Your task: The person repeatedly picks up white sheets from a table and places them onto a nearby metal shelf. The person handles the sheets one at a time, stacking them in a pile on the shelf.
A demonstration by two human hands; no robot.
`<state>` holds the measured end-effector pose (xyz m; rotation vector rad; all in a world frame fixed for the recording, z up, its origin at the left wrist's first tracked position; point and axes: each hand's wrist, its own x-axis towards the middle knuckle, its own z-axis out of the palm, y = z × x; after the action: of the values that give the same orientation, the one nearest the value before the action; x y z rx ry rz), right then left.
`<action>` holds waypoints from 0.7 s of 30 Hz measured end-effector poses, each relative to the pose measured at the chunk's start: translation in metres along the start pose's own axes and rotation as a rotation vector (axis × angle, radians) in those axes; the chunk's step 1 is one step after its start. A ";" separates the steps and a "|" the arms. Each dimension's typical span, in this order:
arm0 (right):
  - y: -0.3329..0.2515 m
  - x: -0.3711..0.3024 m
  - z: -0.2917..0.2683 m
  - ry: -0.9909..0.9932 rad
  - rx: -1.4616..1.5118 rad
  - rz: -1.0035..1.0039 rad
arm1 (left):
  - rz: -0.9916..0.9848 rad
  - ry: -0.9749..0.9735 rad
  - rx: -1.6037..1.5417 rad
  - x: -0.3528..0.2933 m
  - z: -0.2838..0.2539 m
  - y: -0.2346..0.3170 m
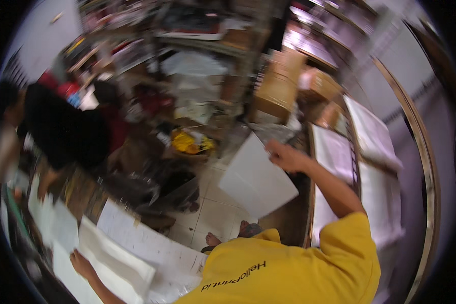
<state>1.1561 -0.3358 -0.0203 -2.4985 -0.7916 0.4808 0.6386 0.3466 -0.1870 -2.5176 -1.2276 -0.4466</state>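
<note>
Out over the tiled floor, my right hand (285, 156) pinches the upper right edge of a white sheet (258, 177), which hangs tilted from it. At lower left, my left hand (81, 263) has its fingers closed at the lower corner of a pale sheet (64, 225) on the worktable. Motion blur softens its fingertips. Right beside this hand lies a thick stack of white sheets (114, 258) with a curled edge. Another person's hand (46, 183) is at the far end of the pale sheets.
A person in black (66, 126) leans over the table at left. Stacks of white sheets (334, 152) stand on my right, with taped cardboard boxes (278, 86) beyond. Clear plastic bags (157, 187) lie on the floor. Cluttered shelves (202, 43) fill the back.
</note>
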 end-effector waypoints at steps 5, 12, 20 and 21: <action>0.100 -0.040 -0.105 0.340 0.110 0.004 | 0.315 0.105 -0.060 0.043 -0.058 0.130; 0.205 -0.200 -0.242 0.871 0.407 0.402 | 0.445 -0.070 -0.539 0.023 -0.172 0.302; 0.330 -0.305 -0.256 1.493 0.693 0.626 | 0.613 -0.080 -0.626 0.004 -0.227 0.415; 0.348 -0.313 -0.253 1.536 0.659 0.677 | 0.629 -0.082 -0.615 0.001 -0.229 0.427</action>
<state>1.1842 -0.8605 0.0608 -1.6566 0.7043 -0.8234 0.9467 0.0047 -0.0364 -3.2585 -0.2658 -0.6258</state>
